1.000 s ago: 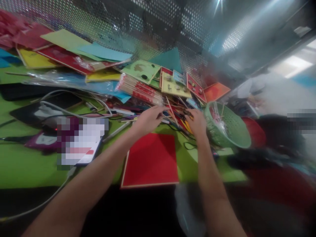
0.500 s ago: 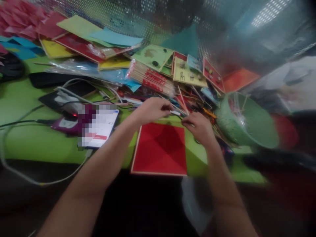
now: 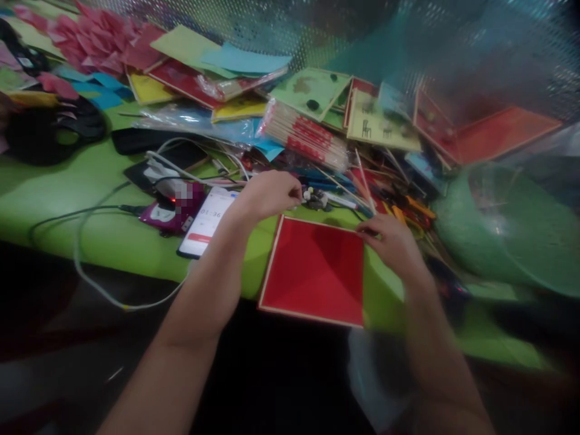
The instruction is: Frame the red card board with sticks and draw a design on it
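Red square flat board [image 3: 317, 272] lies at five o'clock in my remote view, on the green-covered table [image 3: 45, 193]. A thin pale wooden strip [image 3: 321, 225] now runs along its twelve o'clock edge, bare a second ago, so at least three sides show edging. Its plain face is partly shadowed. My right hand [image 3: 392, 241] pinches the strip's one-o'clock end; my left hand [image 3: 272, 193] curls near eleven, its grip hidden.
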Demonstrator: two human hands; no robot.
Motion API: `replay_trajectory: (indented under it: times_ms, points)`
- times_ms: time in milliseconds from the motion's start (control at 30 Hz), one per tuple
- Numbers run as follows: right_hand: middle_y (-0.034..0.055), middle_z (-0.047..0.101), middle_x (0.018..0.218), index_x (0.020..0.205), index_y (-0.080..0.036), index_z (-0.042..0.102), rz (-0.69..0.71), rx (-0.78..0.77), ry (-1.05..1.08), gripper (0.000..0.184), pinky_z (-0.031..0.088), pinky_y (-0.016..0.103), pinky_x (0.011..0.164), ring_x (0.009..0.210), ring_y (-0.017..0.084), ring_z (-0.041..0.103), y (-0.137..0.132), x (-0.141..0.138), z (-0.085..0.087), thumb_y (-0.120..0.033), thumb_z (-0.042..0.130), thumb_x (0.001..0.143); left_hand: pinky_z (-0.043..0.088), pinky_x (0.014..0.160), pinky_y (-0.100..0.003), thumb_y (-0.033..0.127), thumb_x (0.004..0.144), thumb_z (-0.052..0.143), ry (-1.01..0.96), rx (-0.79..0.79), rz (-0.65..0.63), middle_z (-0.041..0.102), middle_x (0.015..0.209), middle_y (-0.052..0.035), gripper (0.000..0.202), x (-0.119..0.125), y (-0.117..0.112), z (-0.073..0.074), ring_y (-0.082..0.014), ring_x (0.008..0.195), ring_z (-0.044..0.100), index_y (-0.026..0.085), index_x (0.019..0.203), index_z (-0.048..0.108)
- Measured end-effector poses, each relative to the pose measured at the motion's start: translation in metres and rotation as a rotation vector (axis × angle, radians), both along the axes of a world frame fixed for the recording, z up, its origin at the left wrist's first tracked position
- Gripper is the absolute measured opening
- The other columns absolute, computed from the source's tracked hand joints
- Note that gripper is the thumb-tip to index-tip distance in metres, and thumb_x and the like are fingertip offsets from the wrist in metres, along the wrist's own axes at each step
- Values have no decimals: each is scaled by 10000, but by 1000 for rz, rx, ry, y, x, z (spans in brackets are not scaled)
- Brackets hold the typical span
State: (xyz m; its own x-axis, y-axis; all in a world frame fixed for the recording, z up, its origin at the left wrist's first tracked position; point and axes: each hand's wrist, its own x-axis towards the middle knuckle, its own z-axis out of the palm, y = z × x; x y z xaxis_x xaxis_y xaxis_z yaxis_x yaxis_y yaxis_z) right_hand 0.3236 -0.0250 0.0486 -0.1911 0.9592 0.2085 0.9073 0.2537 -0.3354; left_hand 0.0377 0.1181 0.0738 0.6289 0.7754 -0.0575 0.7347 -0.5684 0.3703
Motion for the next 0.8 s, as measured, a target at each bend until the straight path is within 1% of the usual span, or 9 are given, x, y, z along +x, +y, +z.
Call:
replay_trajectory:
  times_ms: [133, 267, 400, 467, 600, 800]
  points:
    - [75, 741, 880, 917, -228, 769, 11, 8, 5, 138, 498, 386, 797, 887, 262, 679, 2, -2, -6, -242, 641, 966, 459, 743, -283, 275, 822, 615, 51, 3, -67, 809, 945, -16, 253, 2, 1, -2, -204, 870, 713, 252, 973, 817]
    - [77, 729, 888, 916, -225, 763, -6, -12, -12, 133, 496, 386, 799, 902, 263, 674, 3, -4, -10, -228, 638, 962, 466, 734, -287, 248, 800, 610, 128, 20, -126, 808, 926, -31, 274, 9, -4, -3, -223, 878, 724, 244, 976, 820]
    - [82, 721, 902, 901, -220, 760, -24, -31, -20, 125, 492, 396, 818, 919, 268, 661, 4, -6, -12, -215, 646, 952, 492, 794, -314, 230, 798, 599, 181, 34, -170, 802, 959, -37, 277, 16, -12, -5, -246, 919, 732, 252, 973, 813]
    - [78, 721, 906, 903, -225, 760, -32, -43, -19, 124, 489, 399, 825, 921, 266, 656, 4, -5, -11, -218, 647, 954, 494, 816, -321, 216, 801, 590, 206, 48, -182, 798, 963, -35, 269, 19, -15, -7, -249, 935, 731, 255, 960, 804]
    - [60, 735, 918, 909, -235, 764, -71, -41, 5, 110, 483, 395, 840, 924, 256, 659, 3, 1, -4, -216, 662, 948, 488, 808, -331, 192, 813, 566, 241, 76, -186, 783, 978, -46, 254, 21, -17, -7, -262, 957, 721, 241, 941, 780]
    - [59, 720, 895, 906, -209, 763, -149, -31, 19, 86, 469, 360, 805, 889, 240, 659, -1, 8, 7, -185, 684, 930, 470, 780, -325, 208, 830, 530, 305, 57, -203, 774, 998, -49, 281, 22, -15, -4, -261, 953, 709, 242, 980, 765]
